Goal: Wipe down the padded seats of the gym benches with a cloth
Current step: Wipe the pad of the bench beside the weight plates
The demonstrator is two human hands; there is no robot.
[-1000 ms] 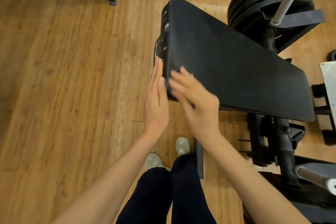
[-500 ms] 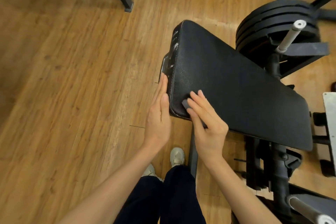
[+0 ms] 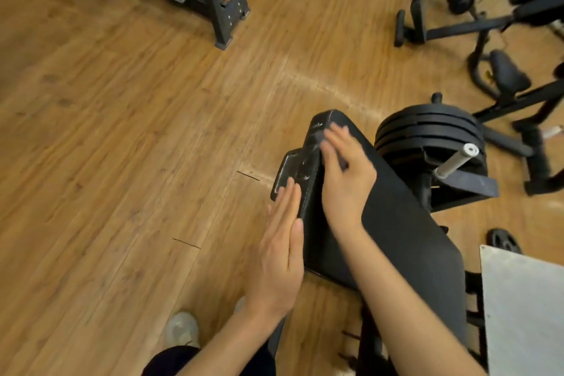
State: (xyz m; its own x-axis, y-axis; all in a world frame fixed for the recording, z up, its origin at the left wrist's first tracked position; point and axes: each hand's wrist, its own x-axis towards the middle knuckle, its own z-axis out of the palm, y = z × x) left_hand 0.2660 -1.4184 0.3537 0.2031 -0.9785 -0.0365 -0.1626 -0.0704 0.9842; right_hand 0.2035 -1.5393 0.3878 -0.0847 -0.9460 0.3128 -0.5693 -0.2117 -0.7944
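The left hand [image 3: 279,256] lies flat, fingers straight, against the long black padded bench seat's [image 3: 406,232] left edge. The right hand [image 3: 346,177], blurred, presses flat near the far end; whether it grasps a cloth cannot be told. Bare wooden floor [image 3: 122,162] spreads leftward.

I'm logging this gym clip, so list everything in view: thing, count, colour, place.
padded bench seat: one, black, centre right.
cloth: one, grey, blurred, under the right hand's fingers at the seat's far end.
weight plates: a stack, black, right of the seat.
bar sleeve: one, silver, before the plates.
small plate: one, black, on the floor.
rack frame: one, black, top left.
metal sheet: one, grey, lower right.
floor: wood, brown.
shoe: one, pale, bottom.
left hand: flat against the seat's side.
right hand: presses the cloth.
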